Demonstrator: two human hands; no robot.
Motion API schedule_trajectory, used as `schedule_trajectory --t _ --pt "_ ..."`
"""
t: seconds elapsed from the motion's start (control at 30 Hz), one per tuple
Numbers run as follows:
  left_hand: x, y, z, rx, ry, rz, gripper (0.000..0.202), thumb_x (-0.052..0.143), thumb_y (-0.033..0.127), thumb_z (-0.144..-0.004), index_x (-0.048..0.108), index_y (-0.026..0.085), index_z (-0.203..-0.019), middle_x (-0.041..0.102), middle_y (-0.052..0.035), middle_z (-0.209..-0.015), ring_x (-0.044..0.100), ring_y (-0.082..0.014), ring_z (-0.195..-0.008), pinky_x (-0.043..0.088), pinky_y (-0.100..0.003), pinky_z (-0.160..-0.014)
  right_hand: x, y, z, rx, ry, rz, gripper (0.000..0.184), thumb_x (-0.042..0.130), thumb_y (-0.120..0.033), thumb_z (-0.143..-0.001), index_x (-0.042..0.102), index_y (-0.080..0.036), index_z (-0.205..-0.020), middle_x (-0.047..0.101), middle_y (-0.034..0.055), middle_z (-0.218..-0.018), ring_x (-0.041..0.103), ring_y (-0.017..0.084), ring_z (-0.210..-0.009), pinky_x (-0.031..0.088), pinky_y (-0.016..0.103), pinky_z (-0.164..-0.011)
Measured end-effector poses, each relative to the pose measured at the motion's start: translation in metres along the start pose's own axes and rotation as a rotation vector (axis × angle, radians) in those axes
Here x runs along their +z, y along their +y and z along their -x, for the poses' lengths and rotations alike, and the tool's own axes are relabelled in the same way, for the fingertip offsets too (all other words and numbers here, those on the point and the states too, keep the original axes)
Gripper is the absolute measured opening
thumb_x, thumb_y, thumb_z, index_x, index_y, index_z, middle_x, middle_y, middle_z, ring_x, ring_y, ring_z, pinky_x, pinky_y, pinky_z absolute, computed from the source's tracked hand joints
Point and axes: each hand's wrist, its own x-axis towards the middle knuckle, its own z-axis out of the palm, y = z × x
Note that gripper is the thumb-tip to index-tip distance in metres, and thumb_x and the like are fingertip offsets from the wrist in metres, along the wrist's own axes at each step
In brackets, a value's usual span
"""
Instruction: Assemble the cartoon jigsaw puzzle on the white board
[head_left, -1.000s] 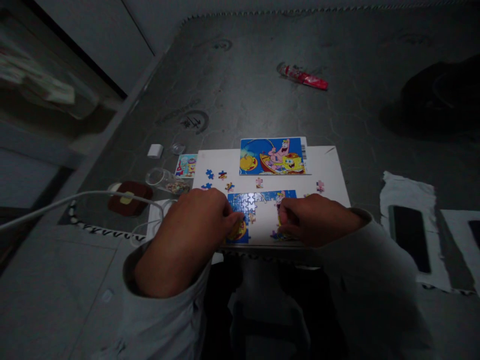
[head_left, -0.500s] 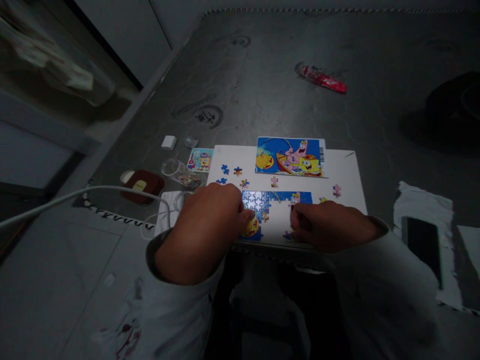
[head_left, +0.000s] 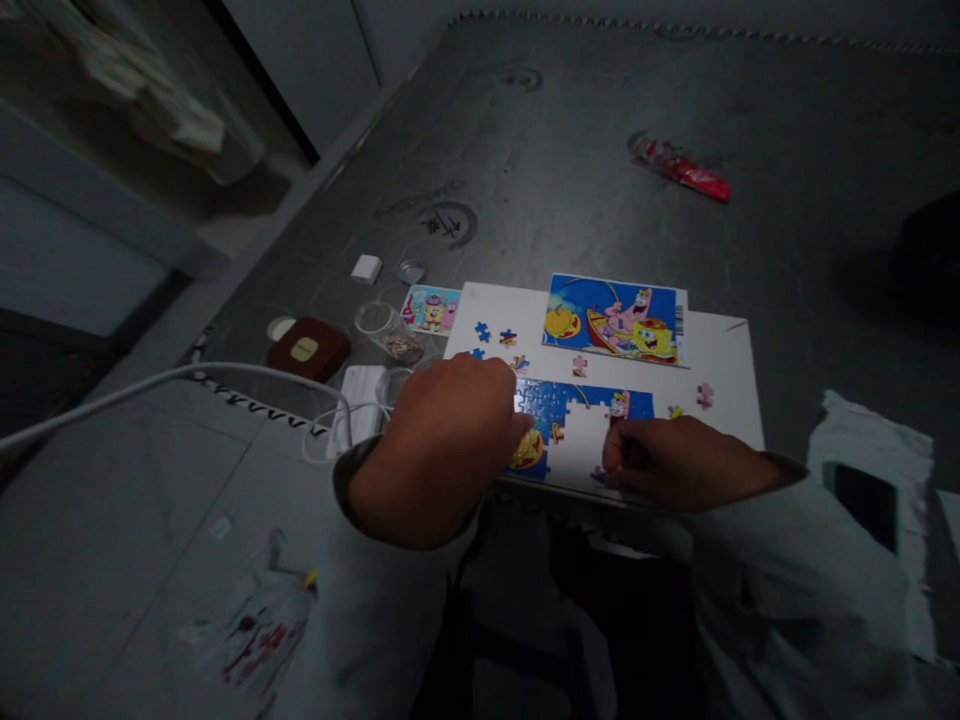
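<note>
White backing board [head_left: 716, 365] lies at 12 o'clock from your hands. Since the earlier view, the whole scene has slid toward 3 o'clock, and more of a white plastic bag [head_left: 259, 625] shows at 7 o'clock. Your left hand [head_left: 442, 450] and right hand [head_left: 679, 465] stand apart, both at the half-built jigsaw puzzle [head_left: 577, 405] on the board's near side. You cannot tell whether either hand pinches a piece. Six loose puzzle pieces [head_left: 579, 366] lie clear on the board, and a seventh is partly hidden behind your left hand. One picture card [head_left: 613, 320] overhangs the far edge, and one smaller card [head_left: 430, 309] sits at 11 o'clock. Your left hand covers part of the puzzle.
</note>
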Motion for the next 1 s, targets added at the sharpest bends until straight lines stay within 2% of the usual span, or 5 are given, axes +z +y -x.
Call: schedule_trajectory --t 0.2,0.33,0.57,0.77,1.0 --pt "0.001 -0.005 0.003 -0.014 0.043 -0.003 0.036 0.063 0.05 -0.098 0.078 0.022 -0.115 0.077 -0.0114 -0.099 0.072 -0.0335 -0.091 0.053 -0.042 -0.079 0.001 0.017 0.004 -0.114 0.007 -0.015 0.008 0.065 -0.031 -0.086 0.069 -0.03 -0.093 0.078 0.003 -0.092 0.072 0.025 -0.088 0.051 0.037 -0.075" --pt "0.001 -0.008 0.007 0.017 0.109 -0.027 0.039 0.048 0.046 -0.106 0.076 0.02 -0.116 0.075 -0.0132 -0.099 0.072 -0.0344 -0.094 0.053 -0.043 -0.079 -0.006 0.043 0.012 -0.184 0.113 -0.074 0.02 0.06 -0.045 -0.086 0.072 -0.029 -0.091 0.079 0.0052 -0.087 0.072 0.026 -0.075 0.054 0.039 -0.07" --pt "0.004 -0.014 0.006 0.037 0.113 -0.017 0.045 0.038 0.045 -0.109 0.075 0.019 -0.113 0.074 -0.0134 -0.096 0.071 -0.0328 -0.092 0.052 -0.043 -0.081 -0.019 0.075 0.011 0.045 0.317 -0.084 0.051 0.052 -0.07 -0.086 0.075 -0.027 -0.101 0.079 0.0098 -0.082 0.072 0.03 -0.069 0.051 0.041 -0.06" --pt "0.005 -0.015 0.006 0.03 0.096 -0.036 0.049 0.034 0.047 -0.109 0.074 0.018 -0.113 0.074 -0.014 -0.098 0.071 -0.0322 -0.091 0.051 -0.042 -0.078 -0.024 0.07 0.01 0.176 0.304 -0.078 0.049 0.051 -0.071 -0.087 0.074 -0.029 -0.099 0.079 0.0096 -0.085 0.072 0.03 -0.072 0.05 0.042 -0.061" --pt "0.002 -0.013 0.004 0.018 0.076 -0.058 0.05 0.036 0.049 -0.108 0.075 0.019 -0.113 0.075 -0.0128 -0.098 0.071 -0.0309 -0.091 0.052 -0.042 -0.082 -0.016 0.039 0.01 0.089 0.404 -0.038 0.051 0.054 -0.073 -0.085 0.076 -0.029 -0.093 0.078 0.0078 -0.08 0.07 0.028 -0.065 0.045 0.037 -0.055"
